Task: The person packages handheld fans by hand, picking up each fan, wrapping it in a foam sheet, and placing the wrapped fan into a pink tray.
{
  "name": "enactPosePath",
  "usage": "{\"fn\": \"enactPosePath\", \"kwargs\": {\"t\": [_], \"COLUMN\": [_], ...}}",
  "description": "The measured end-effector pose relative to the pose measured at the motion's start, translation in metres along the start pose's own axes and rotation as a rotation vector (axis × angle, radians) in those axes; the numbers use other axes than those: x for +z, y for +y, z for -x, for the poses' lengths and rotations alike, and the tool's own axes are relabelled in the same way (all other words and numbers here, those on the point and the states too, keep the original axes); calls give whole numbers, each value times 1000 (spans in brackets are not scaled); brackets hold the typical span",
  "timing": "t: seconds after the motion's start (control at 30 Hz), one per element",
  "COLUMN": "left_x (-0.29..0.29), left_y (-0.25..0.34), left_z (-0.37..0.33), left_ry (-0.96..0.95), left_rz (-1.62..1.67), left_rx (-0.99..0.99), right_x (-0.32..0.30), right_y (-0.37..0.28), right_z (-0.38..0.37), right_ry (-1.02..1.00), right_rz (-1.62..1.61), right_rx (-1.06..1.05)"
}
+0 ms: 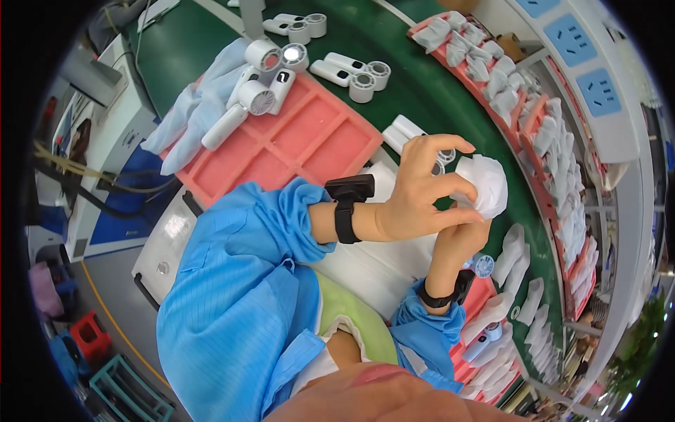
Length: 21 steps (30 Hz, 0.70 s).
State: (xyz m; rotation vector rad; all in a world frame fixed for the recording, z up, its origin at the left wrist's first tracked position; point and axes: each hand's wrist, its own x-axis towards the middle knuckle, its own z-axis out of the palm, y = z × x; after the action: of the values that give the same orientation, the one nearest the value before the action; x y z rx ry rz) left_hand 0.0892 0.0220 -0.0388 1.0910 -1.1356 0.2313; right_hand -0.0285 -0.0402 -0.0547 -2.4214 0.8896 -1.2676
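In front of me is a rounded bundle in thin white wrapping (485, 184); what is inside it is hidden. My left hand (422, 191) pinches its near side between thumb and bent fingers, with one finger stretched out above. Closed at the bundle's lower end is my right hand (465, 238), its fingers partly covered by the left hand and the wrapping. Just behind my left hand lie white handheld fans (406, 132), partly hidden by it. Close to my right wrist, a light-blue fan head (484, 266) shows above a pink tray.
A pink compartment tray (330, 144) at left carries white fans (254, 97) and pale-blue cloth (204, 105). More fans stand on the green bench (415, 77). Wrapped pieces fill pink trays (492, 105) along the right, below a socket strip (626, 119). Other wrapped pieces (538, 323) lie lower right.
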Motion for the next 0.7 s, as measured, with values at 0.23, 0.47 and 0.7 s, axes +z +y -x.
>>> {"fn": "enactPosePath", "kwargs": {"t": [0.23, 0.47, 0.7], "left_x": [-2, -3, 52], "left_y": [-5, -49, -41], "left_z": [-10, -23, 78], "left_ry": [-84, -107, -1035], "left_rz": [21, 319, -57], "left_rx": [-38, -486, -236], "right_x": [-8, -41, 21], "right_y": [14, 32, 184], "right_z": [4, -20, -7], "right_ry": [-107, -415, -493], "right_rz": [-254, -361, 827], "right_rx": [217, 455, 720]}}
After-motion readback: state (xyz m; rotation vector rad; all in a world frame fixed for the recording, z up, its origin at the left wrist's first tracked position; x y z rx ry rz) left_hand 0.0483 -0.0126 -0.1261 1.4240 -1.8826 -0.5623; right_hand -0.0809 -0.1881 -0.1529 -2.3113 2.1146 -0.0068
